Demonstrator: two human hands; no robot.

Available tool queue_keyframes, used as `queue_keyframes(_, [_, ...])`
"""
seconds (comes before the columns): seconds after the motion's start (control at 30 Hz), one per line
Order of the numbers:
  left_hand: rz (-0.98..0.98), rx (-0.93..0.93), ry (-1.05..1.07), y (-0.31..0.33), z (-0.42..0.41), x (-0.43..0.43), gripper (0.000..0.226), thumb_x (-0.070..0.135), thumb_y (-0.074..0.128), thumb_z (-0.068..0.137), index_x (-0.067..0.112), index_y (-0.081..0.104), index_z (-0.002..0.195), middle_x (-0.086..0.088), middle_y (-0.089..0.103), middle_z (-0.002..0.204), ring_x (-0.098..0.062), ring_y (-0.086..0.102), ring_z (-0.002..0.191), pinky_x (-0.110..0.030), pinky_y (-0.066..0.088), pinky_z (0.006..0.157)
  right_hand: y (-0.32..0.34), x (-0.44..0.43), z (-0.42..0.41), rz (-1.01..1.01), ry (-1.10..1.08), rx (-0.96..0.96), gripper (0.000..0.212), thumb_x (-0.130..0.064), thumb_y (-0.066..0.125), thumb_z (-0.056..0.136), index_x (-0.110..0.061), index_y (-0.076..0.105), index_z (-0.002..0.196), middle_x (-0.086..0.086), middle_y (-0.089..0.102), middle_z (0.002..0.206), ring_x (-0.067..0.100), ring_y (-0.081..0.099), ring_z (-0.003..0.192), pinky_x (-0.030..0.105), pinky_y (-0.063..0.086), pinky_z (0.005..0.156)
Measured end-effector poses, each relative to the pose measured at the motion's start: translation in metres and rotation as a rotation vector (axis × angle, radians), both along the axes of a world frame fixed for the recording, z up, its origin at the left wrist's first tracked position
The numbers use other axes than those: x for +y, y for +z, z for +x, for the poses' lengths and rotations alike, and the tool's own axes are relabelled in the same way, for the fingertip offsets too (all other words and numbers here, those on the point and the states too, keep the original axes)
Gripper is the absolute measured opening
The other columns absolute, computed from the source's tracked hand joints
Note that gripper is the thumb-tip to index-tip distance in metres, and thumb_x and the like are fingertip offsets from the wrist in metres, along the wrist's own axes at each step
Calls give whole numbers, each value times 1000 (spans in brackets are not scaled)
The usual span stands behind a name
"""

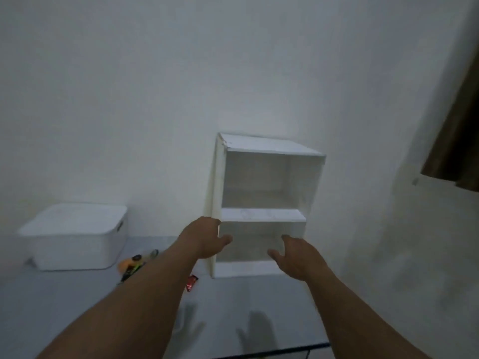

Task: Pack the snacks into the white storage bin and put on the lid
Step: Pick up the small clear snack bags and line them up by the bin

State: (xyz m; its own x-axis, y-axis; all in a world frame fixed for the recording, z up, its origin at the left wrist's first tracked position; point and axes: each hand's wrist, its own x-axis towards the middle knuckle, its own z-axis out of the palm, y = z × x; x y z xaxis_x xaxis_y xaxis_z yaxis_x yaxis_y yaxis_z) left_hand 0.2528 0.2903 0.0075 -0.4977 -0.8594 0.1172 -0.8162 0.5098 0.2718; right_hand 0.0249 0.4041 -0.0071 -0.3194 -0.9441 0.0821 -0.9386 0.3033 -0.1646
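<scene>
Step in hand: pre-pack, judged; nothing packed yet, both hands out front, away from snacks.
L hand (207,240): open, fingers spread, empty; raised in front of shelf unit's left edge, contact w/ it can't be told.
R hand (298,257): open, palm inward, empty; in front of lower compartment.
White storage bin (75,244): far left on grey table (259,301), against wall; lid (75,218) seated on top, closed.
Snacks, group 1: orange/yellow/green wrappers (132,265) on table just right of bin, partly hidden by L forearm; blurred, count n/a.
Snacks, group 2: red packet (191,282) on table near shelf unit's lower left corner.
Shelf unit (261,203): white, two open compartments, both look empty; stands on table against wall.
Next move, req.: bring hands left to bin, take lid off first, set aside; then collect wrappers and red packet, load, re-seat lid.
Risk: wrappers under L forearm may get swept off when arm moves.
</scene>
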Motion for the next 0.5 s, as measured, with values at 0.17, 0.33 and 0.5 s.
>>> queue_keyframes(0.17, [9, 4, 102, 12, 61, -33, 80, 65, 44, 91, 14, 33, 151, -8, 37, 155, -23, 34, 142, -37, 30, 115, 17, -56, 54, 3, 106, 11, 73, -65, 41, 93, -11, 43, 143, 9, 50, 146, 27, 47, 133, 39, 40, 107])
queue_keyframes(0.33, [40, -5, 185, 7, 97, -69, 78, 63, 45, 92, 12, 35, 150, -8, 37, 155, -24, 34, 142, -37, 30, 113, 22, -120, 98, 4, 208, -22, 72, -63, 39, 95, -10, 40, 144, 10, 48, 147, 26, 46, 133, 37, 40, 105])
queue_keyframes(0.5, [74, 0, 249, -5, 112, -116, 78, 63, 46, 92, 12, 36, 150, -9, 36, 156, -24, 32, 144, -37, 29, 115, 16, -190, 122, 1, 296, -53, 73, -63, 37, 95, -9, 40, 144, 11, 46, 147, 27, 45, 133, 37, 39, 105])
